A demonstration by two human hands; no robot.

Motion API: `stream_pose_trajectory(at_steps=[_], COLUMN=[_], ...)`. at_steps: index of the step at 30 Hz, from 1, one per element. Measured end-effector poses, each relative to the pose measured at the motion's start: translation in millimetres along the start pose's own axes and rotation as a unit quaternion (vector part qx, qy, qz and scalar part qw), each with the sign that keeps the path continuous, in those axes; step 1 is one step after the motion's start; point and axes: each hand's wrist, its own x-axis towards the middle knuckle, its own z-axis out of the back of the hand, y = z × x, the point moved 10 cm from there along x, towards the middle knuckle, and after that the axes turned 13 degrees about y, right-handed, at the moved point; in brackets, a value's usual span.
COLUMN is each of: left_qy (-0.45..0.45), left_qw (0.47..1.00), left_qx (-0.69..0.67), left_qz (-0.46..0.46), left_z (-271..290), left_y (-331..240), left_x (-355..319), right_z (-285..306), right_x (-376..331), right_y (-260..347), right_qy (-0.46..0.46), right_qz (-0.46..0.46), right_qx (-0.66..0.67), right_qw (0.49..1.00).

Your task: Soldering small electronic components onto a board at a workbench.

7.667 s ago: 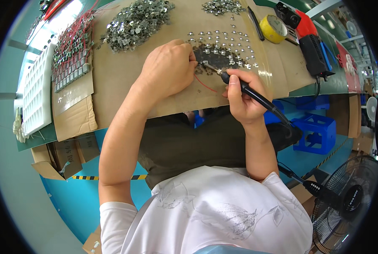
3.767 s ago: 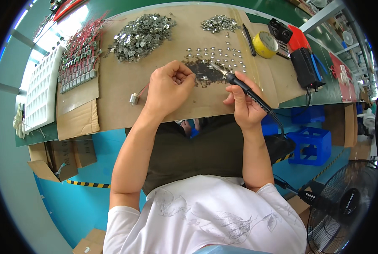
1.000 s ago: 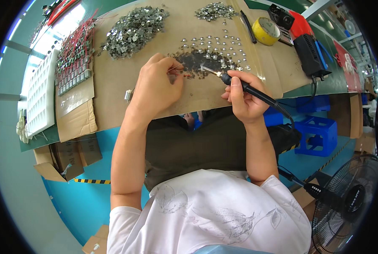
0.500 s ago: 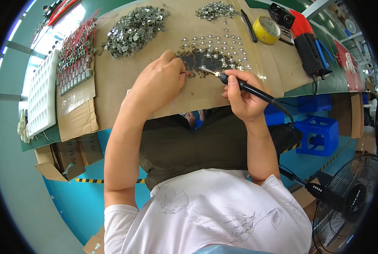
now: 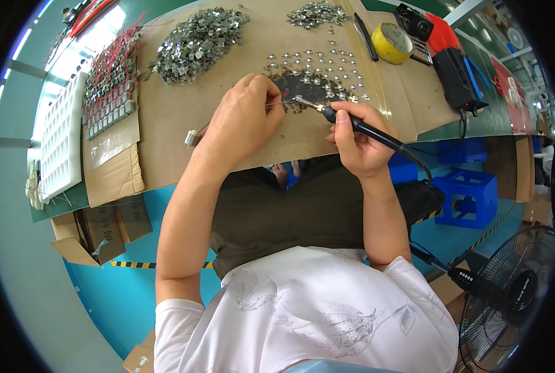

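Note:
My left hand (image 5: pixel 247 118) is closed in a pinch over the cardboard mat. From its fingertips a thin silvery wire (image 5: pixel 283 102) runs toward the tip of a soldering iron. A small silver block-like part (image 5: pixel 192 138) shows beside the left wrist; whether the palm holds it is hidden. My right hand (image 5: pixel 363 138) grips the black handle of the soldering iron (image 5: pixel 367 129), its tip pointing left, close to the wire's end. Beyond the tip lies a dark scorched patch (image 5: pixel 302 90), with rows of small shiny metal pieces (image 5: pixel 333 68) on and around it.
A large heap of metal pieces (image 5: pixel 200 43) and a smaller heap (image 5: pixel 316 15) lie farther back. Wired parts (image 5: pixel 109 93) and a white slotted tray (image 5: pixel 63 140) are at left. Yellow tape (image 5: pixel 391 43), a black pen (image 5: pixel 365 37) and a black box (image 5: pixel 456 78) sit at right.
My left hand has moved slightly right, and the silvery wire now reaches toward the iron's tip. The small silver part has come into sight by the left wrist. My right hand stays nearly still.

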Motion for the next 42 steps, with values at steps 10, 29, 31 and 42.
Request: stream_pose_trajectory(at_steps=[10,29,31,42], left_qy=[0.023,0.016,0.006,-0.016], left_qw=[0.999,0.997,0.998,0.997], left_qx=[0.028,0.071,0.066,0.067], left_qz=[-0.012,0.004,-0.001,-0.017], left_z=[-3.5,-6.0,-4.9,-3.4], left_y=[-2.0,-6.4,-6.4,-8.9], left_x=[2.6,6.0,5.1,3.6], right_z=[1.3,1.6,0.7,0.6], right_x=[0.4,1.7,1.1,0.6], right_y=[-2.7,-0.3,-1.6,-0.7], right_qy=[-0.027,-0.030,-0.024,-0.033], right_qz=[-0.028,-0.015,-0.020,-0.003], right_qx=[0.031,0.026,0.021,0.031], right_qw=[0.999,0.999,0.999,0.999])
